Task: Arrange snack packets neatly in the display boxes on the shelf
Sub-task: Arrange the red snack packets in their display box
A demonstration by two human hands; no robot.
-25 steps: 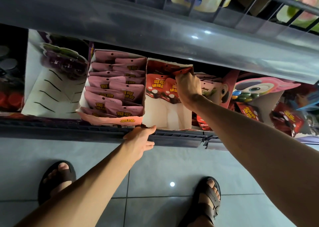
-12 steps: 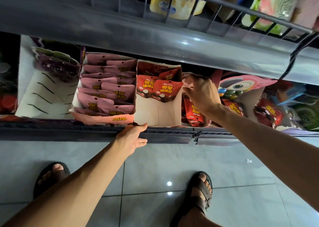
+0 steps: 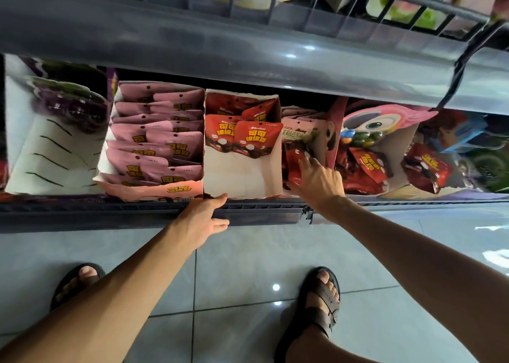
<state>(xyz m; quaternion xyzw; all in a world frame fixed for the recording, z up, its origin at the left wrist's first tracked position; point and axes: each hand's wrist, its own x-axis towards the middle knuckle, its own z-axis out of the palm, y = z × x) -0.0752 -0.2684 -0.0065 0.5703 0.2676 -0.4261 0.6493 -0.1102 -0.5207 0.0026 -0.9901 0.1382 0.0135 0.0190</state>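
A white display box (image 3: 242,175) stands in the middle of the lower shelf, with a few red snack packets (image 3: 243,138) upright at its back and its front half bare. To its left, a pink box (image 3: 154,190) is full of pink packets (image 3: 157,142). My left hand (image 3: 202,220) rests at the shelf edge, thumb against the white box's front rim, fingers relaxed. My right hand (image 3: 316,180) reaches into the neighbouring box on the right, fingers spread on a loose red packet (image 3: 294,160). More red packets (image 3: 369,164) lie further right.
The grey upper shelf rail (image 3: 248,56) overhangs the boxes, with wire baskets of goods above it. A white box with purple packets (image 3: 55,142) stands at the left and a colourful candy display (image 3: 371,125) at the right. Below are the tiled floor and my sandalled feet (image 3: 319,302).
My right hand left the back of the white box, moved to the box on its right and came down onto the loose red packets there. My left hand stayed at the white box's front.
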